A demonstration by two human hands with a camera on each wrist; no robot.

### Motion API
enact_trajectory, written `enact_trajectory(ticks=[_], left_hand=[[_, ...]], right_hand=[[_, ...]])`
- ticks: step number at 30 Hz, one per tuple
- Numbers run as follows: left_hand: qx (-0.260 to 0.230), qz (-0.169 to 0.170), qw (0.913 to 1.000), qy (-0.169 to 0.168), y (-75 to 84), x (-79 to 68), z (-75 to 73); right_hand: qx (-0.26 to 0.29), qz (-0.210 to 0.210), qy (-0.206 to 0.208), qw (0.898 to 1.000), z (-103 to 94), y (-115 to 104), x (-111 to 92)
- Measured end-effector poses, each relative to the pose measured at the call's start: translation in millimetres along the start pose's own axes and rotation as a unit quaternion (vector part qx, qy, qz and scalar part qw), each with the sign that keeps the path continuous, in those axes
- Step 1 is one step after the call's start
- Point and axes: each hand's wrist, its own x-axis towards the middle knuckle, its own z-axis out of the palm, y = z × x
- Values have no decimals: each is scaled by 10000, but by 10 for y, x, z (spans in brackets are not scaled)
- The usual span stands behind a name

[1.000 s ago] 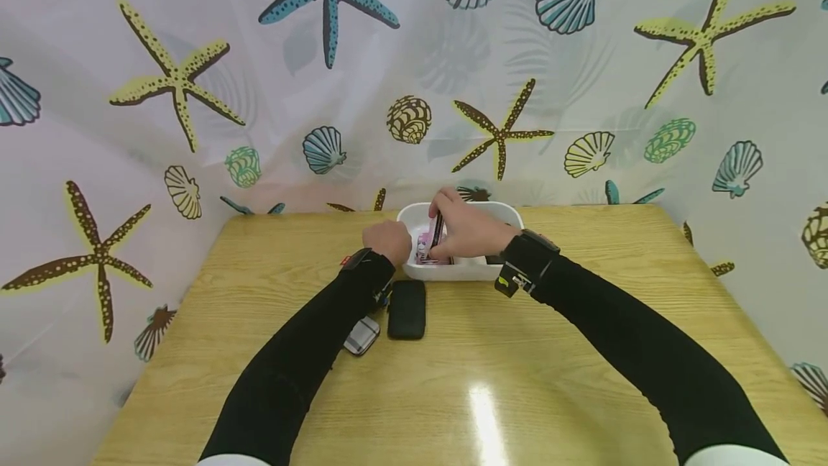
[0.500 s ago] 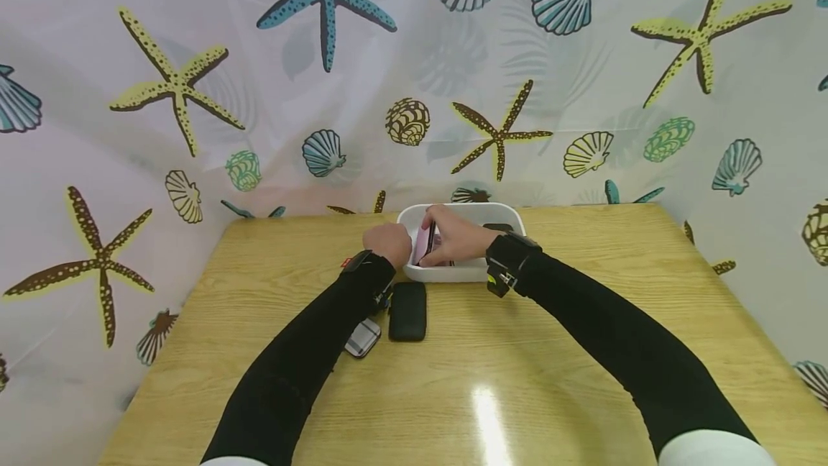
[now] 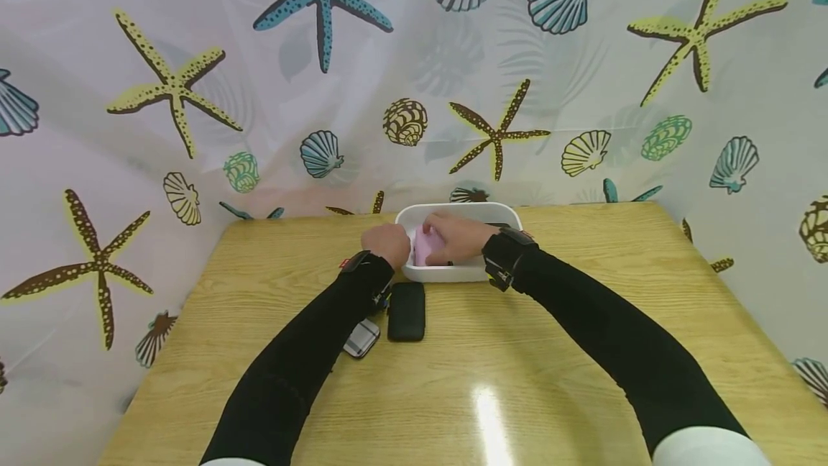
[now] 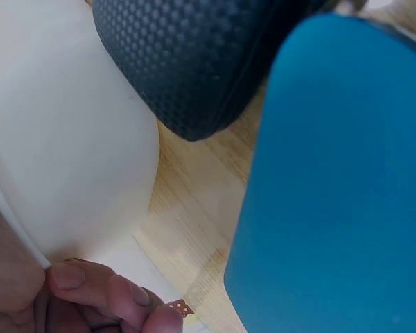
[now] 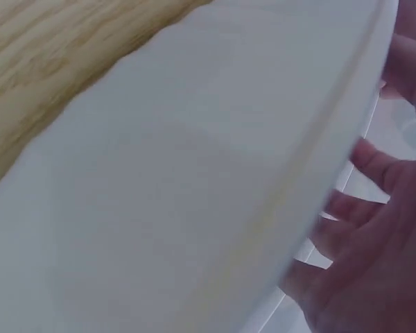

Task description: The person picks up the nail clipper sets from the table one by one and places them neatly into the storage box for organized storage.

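A flat pink case (image 3: 422, 247) stands tilted inside the left end of a white plastic bin (image 3: 453, 274). My right hand (image 3: 458, 236) reaches into the bin and holds the case across its ends, thumb at the near end and fingers at the far end. In the right wrist view the bin's wall hides the case, and the right-hand fingers (image 5: 353, 208) show just behind the rim. At the bin's left end my left hand (image 3: 386, 241) grips the rim. Left-hand fingers (image 4: 76, 284) curl against the outer wall in the left wrist view.
A black zipped case (image 3: 407, 312) lies on the wooden table (image 3: 550, 372) in front of the bin. Beside it is a small silver-grey case (image 3: 362, 339), partly under the left sleeve. Something dark (image 3: 498, 225) sits in the bin's right part. A blue surface (image 4: 333, 180) fills the left wrist view's right side.
My right hand has moved left and down in the bin with the pink case, whose pink face has turned into view. The left hand stays on the rim.
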Motion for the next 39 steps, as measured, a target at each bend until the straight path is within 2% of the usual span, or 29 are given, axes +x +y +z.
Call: enact_trajectory(ticks=[4,12,20,24,30,34,39], left_hand=[[6,6,10000,21,17,3,5],[-29,-21,10000,-33,46,71,33],[102,47,9999,-72,54,90,22],[98,26,9999,-125,33,82,10],[-57,0,9998,-169,-13,60,9],[-104,-28,9998,-180,-34,72,30],[-148,-72,9997,-171,-49,56,38]], right_hand=[[-430,-468,-43,9980,24,14,27],[-451,-52,-497,9977,-105,-78,-23],[-302,-334,-458,9979,-154,-11,-136],[-32,-83,-330,9994,-209,65,-264],[-87,348,379,9986,-342,245,-602],[-67,707,780,9944,-410,394,-848],[-264,1510,981,9833,-385,544,-1045]])
